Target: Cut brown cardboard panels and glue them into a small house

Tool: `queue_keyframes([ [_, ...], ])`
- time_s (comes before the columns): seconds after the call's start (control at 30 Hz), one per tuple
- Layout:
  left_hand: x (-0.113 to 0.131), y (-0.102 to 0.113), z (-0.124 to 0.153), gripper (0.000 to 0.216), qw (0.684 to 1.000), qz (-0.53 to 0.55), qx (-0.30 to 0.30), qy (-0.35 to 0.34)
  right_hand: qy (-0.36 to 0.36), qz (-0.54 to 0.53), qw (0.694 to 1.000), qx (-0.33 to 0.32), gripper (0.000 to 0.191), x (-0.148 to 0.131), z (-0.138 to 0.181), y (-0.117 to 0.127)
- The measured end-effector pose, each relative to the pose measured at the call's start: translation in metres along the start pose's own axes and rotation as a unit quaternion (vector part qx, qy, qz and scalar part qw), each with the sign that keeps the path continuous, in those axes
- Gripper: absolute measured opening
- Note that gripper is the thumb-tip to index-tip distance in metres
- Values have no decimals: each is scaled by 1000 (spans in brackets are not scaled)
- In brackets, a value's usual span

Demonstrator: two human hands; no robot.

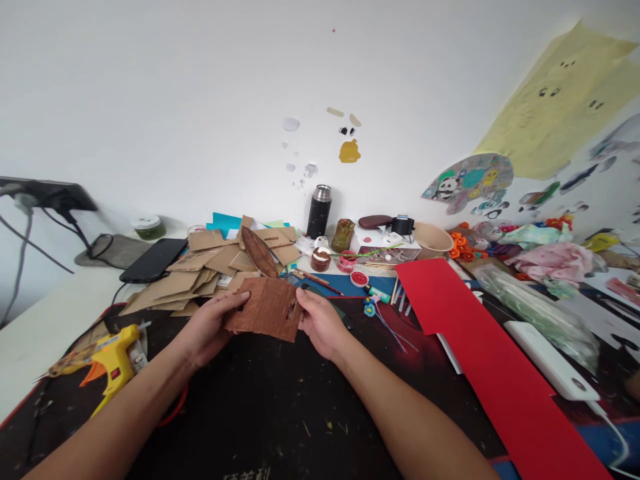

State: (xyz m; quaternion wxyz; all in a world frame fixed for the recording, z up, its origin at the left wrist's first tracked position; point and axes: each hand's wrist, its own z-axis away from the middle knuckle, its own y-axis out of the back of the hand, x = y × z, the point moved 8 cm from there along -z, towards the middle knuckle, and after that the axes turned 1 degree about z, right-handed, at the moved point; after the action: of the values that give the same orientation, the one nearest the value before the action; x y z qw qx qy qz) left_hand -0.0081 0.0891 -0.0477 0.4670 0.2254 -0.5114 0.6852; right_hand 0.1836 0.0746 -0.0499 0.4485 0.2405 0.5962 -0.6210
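Note:
A brown-painted cardboard piece (267, 308) is held up above the black desk mat (250, 407), its broad face toward me. My left hand (213, 327) grips its left end, thumb on the front. At the right end, beside a small slot cut in the piece, my right hand (323, 323) pinches the edge. The fingers behind the piece are partly hidden. Just beyond it, a brown leaf-shaped piece (260, 253) leans over a pile of cut cardboard (173, 285).
On the left lies a yellow hot glue gun (114, 363) near a black phone (153, 260). Red card (480, 347) stretches along the right, beside a white power bank (550, 360). Paint jars (320, 260) and a black thermos (319, 213) stand at the back by the wall.

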Motion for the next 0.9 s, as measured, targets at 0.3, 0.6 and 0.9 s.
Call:
queue_keyframes([
  [0.3,-3,-1,1,32,1000,-2,2,10,2,1,1000,20,57,1,-2,5],
  [0.6,-3,-7,1,25,998,9,-53,20,6,2,1000,28,54,-1,-2,8],
  [0.9,-10,-40,24,61,976,-35,-208,44,42,-26,998,42,54,-11,-5,12],
])
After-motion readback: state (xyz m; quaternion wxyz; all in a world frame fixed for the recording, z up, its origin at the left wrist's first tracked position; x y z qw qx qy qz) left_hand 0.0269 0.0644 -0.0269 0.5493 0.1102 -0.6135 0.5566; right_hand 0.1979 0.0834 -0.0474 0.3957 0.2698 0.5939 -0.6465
